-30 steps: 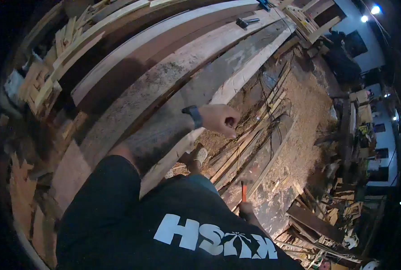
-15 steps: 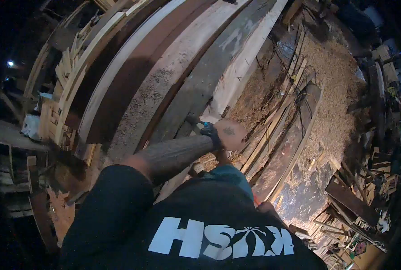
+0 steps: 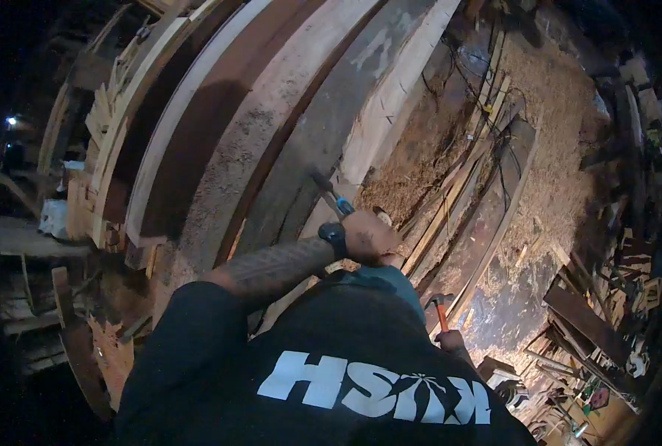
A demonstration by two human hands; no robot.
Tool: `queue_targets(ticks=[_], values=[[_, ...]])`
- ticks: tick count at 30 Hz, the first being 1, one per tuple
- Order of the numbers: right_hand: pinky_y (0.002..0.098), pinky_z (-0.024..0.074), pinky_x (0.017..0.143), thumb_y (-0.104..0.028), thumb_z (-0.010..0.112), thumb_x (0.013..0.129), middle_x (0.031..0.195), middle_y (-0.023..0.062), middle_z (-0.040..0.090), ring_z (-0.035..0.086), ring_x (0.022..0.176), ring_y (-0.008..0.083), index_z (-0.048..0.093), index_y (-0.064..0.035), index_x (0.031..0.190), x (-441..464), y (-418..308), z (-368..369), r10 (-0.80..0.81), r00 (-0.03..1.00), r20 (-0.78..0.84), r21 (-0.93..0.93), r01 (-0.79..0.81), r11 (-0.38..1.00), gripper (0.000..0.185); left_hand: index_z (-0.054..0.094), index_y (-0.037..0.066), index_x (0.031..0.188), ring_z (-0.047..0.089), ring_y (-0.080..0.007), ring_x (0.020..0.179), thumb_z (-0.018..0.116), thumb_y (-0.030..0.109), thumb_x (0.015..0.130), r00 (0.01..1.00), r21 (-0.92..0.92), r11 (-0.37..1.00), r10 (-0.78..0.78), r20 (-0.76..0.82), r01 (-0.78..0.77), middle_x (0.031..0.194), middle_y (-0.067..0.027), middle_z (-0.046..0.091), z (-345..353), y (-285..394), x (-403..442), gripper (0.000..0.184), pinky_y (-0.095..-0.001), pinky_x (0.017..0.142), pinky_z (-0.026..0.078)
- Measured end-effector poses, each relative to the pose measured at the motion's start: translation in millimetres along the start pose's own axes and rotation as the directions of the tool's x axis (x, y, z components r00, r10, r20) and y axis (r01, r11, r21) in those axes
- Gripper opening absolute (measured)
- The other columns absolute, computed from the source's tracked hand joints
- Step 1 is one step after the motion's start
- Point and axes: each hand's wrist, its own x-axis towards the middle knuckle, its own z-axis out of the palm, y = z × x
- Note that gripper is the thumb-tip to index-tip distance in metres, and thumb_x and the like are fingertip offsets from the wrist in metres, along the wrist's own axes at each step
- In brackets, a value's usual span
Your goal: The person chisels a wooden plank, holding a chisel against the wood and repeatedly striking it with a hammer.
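My left hand [image 3: 372, 236], with a dark watch on its wrist, is closed around a chisel [image 3: 341, 204] with a blue-and-black handle. The dark blurred end of the tool points up and left, over the edge of a grey curved timber [image 3: 301, 160]. Beside it is a pale timber [image 3: 390, 108] with short dark marks along its face. Low on the right, my right hand [image 3: 450, 340] grips a hammer [image 3: 441, 316] by its orange handle, head upward. Much of my right arm is hidden behind my black shirt [image 3: 331, 320].
Several curved timbers [image 3: 260, 134] run side by side at upper left, with sawdust on some. Wood shavings [image 3: 550, 141] cover the ground at right. Cables [image 3: 505, 156] lie over long thin strips and a plank [image 3: 479, 245]. Scrap wood [image 3: 583, 320] is piled at lower right.
The hammer has come up into view in my right hand. My left hand has shifted and turned, showing more of the chisel. The whole view has tilted slightly.
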Motion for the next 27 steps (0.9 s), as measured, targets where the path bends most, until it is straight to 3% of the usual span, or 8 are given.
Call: queue_targets(ticks=[2,3,6,11,14,16,19,27], values=[[0.0403,0.0450,0.048,-0.017,0.076,0.077,0.061,0.0106,0.063,0.059,0.049,0.0214,0.071,0.0017,0.080,-0.1,-29.0,-12.6,0.301,0.954,-0.014,0.018,-0.301,0.954,0.019,0.060,0.013,0.089,0.067,-0.0311,0.082,0.073,0.038,0.073,0.994,0.064,0.995,0.085,-0.065,-0.081,0.078,-0.0062,0.064,-29.6,-8.2,-2.2,0.032,-0.0443,0.072,0.050],[0.0389,0.0437,0.046,-0.016,0.077,0.075,0.061,0.0118,0.063,0.057,0.047,0.0215,0.069,0.0024,0.079,2.3,-37.3,-18.4,0.294,0.955,-0.046,-0.001,-0.294,0.956,0.021,0.060,0.015,0.090,0.064,-0.0290,0.090,0.075,0.034,0.072,0.998,0.170,0.985,0.031,-0.062,-0.020,0.085,-0.0052,0.062,-35.9,-8.8,-9.9,0.030,-0.0427,0.080,0.048],[0.0440,0.0523,0.051,-0.020,0.075,0.073,0.066,0.0185,0.067,0.066,0.052,0.0283,0.070,0.0048,0.082,9.0,-64.0,-29.9,0.194,0.980,-0.042,-0.117,-0.198,0.973,0.028,0.060,0.016,0.091,0.065,-0.0272,0.088,0.076,0.034,0.070,0.973,0.329,0.943,0.025,-0.228,0.053,0.084,-0.0045,0.062,-20.1,-40.7,-40.0,0.032,-0.0438,0.077,0.048],[0.0495,0.0561,0.085,-0.030,0.073,0.072,0.095,0.0299,0.071,0.070,0.096,0.0437,0.072,0.0053,0.090,20.2,-97.6,-21.3,-0.073,0.983,-0.167,-0.346,0.010,0.938,0.039,0.065,0.015,0.097,0.065,-0.0330,0.088,0.079,0.032,0.072,0.956,0.052,0.982,-0.163,-0.242,0.181,0.086,-0.0083,0.064,-31.8,-8.6,-33.2,0.034,-0.0477,0.077,0.050],[0.0402,0.0531,0.054,-0.024,0.079,0.071,0.065,0.0148,0.067,0.067,0.054,0.0255,0.070,0.0025,0.088,31.0,-96.6,-15.1,-0.246,0.952,-0.183,-0.368,0.166,0.915,0.033,0.066,0.014,0.101,0.066,-0.0355,0.091,0.082,0.029,0.069,0.929,-0.035,0.990,-0.141,-0.341,0.137,0.094,-0.0108,0.066,-38.4,-11.5,-28.4,0.039,-0.0505,0.080,0.051],[0.0450,0.0557,0.068,-0.031,0.080,0.070,0.078,0.0187,0.072,0.071,0.071,0.0324,0.073,-0.0015,0.093,9.6,-116.9,-19.6,-0.248,0.951,-0.183,-0.452,0.143,0.881,0.038,0.066,0.013,0.102,0.065,-0.0359,0.091,0.083,0.030,0.070,0.835,0.007,0.988,-0.129,-0.535,0.157,0.095,-0.0114,0.066,-23.5,-16.5,-28.9,0.040,-0.0497,0.079,0.051],[0.0487,0.0555,0.082,-0.037,0.079,0.070,0.094,0.0221,0.073,0.071,0.092,0.0399,0.075,-0.0047,0.096,-34.5,-150.9,-25.2,-0.255,0.949,-0.183,-0.559,0.112,0.821,0.042,0.063,0.012,0.098,0.064,-0.0382,0.092,0.082,0.029,0.070,0.840,-0.115,0.964,-0.265,-0.474,0.239,0.090,-0.0131,0.063,-38.9,-4.9,-30.6,0.038,-0.0477,0.081,0.050],[0.0473,0.0554,0.078,-0.028,0.077,0.069,0.086,0.0239,0.072,0.071,0.085,0.0407,0.073,0.0000,0.092,-45.5,-117.4,-24.6,-0.282,0.931,-0.230,-0.487,0.141,0.862,0.036,0.062,0.009,0.099,0.062,-0.0394,0.087,0.083,0.022,0.067,0.790,-0.114,0.945,-0.319,-0.524,0.306,0.090,-0.0136,0.062,-49.1,-2.9,-42.5,0.041,-0.0503,0.075,0.048]])
